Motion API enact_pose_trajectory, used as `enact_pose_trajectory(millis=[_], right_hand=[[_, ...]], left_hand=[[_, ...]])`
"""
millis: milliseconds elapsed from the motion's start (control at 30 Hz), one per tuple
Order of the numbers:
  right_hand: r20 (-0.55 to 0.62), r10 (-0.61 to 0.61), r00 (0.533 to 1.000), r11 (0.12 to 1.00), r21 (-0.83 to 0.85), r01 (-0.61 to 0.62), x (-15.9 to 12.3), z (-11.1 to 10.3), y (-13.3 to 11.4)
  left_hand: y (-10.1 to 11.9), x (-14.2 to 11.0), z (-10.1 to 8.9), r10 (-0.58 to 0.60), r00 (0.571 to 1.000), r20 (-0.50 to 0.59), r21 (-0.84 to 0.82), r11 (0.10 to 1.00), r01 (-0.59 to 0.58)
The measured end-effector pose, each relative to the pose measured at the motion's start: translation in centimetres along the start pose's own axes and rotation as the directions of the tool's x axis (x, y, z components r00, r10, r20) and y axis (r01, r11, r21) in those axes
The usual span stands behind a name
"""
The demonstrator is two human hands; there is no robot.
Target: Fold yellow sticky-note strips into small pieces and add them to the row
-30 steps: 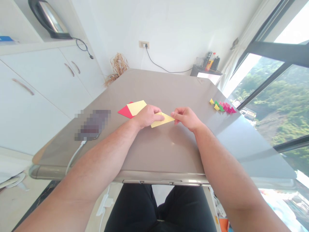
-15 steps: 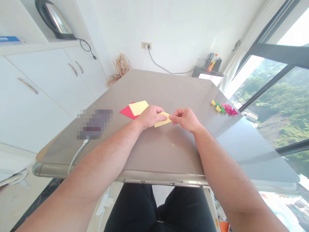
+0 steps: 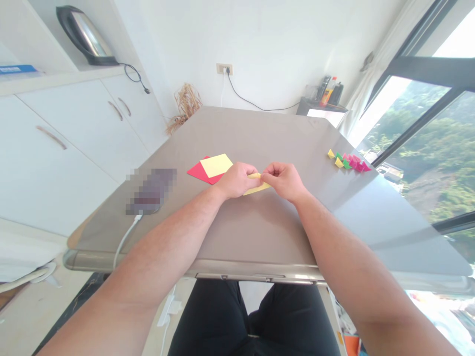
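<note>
Between my hands, just over the table [image 3: 256, 232], is a folded piece of yellow paper [image 3: 256, 189]. My left hand [image 3: 238, 180] is closed on its left part, thumb along the top. The fingers of my right hand [image 3: 282, 179] pinch its upper right edge, close to the left thumb. Part of the paper is hidden under both hands. Left of my left hand lies a flat yellow sheet [image 3: 216, 165] on top of a red sheet [image 3: 199, 173]. Several small folded paper pieces [image 3: 349, 161], yellow, green and pink, sit in a cluster at the right.
A blurred-out dark device [image 3: 152, 190] with a white cable [image 3: 126, 237] lies at the table's left. White cabinets [image 3: 74, 133] with a kettle [image 3: 87, 37] stand further left. Bottles [image 3: 327, 92] are on a small stand behind the table, and a window [image 3: 419, 123] is at the right.
My right fingers have shifted onto the upper edge of the folded yellow paper, closer to my left thumb. The whole view has moved slightly, so the table appears further right.
</note>
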State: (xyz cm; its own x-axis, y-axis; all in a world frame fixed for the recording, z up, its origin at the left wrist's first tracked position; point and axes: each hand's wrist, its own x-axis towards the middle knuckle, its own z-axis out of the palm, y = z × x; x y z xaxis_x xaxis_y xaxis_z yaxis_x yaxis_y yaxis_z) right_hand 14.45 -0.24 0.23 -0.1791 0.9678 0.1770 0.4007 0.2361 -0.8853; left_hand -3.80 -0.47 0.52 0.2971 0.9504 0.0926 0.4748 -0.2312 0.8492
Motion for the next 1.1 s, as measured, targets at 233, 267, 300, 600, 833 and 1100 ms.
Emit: enact_pose_trajectory(millis=[233, 267, 300, 600, 833, 1100], right_hand=[[0.07, -0.029, 0.997, 0.997, -0.069, 0.034, 0.0, 0.2, 0.1], [0.076, -0.033, 0.997, 0.996, -0.084, 0.04, 0.1, 0.3, 0.2], [0.083, -0.035, 0.996, 0.994, -0.098, 0.043, 0.1, 0.3, 0.3], [0.095, -0.103, 0.99, 0.987, -0.118, 0.114, -0.2, 0.2, -0.1], [0.088, -0.049, 0.995, 0.987, -0.149, 0.062, 0.3, -0.1, 0.1], [0.12, 0.008, 0.993, 0.987, -0.159, 0.011, 0.5, -1.2, 0.5]], left_hand=[[-0.4, 0.1, 0.3, -0.016, 1.0, 0.026, 0.017, 1.0, 0.015], [-0.4, 0.1, 0.3, -0.007, 0.999, 0.033, 0.022, 1.0, 0.006], [-0.4, 0.1, 0.4, 0.0, 0.999, 0.04, 0.024, 1.0, -0.001], [-0.9, 0.3, 0.5, -0.025, 0.997, 0.076, -0.027, 0.999, 0.027], [-0.4, 0.1, 0.5, -0.043, 0.999, 0.024, -0.018, 0.999, 0.043], [-0.4, 0.2, 0.0, -0.086, 0.996, -0.011, -0.099, 0.992, 0.084]])
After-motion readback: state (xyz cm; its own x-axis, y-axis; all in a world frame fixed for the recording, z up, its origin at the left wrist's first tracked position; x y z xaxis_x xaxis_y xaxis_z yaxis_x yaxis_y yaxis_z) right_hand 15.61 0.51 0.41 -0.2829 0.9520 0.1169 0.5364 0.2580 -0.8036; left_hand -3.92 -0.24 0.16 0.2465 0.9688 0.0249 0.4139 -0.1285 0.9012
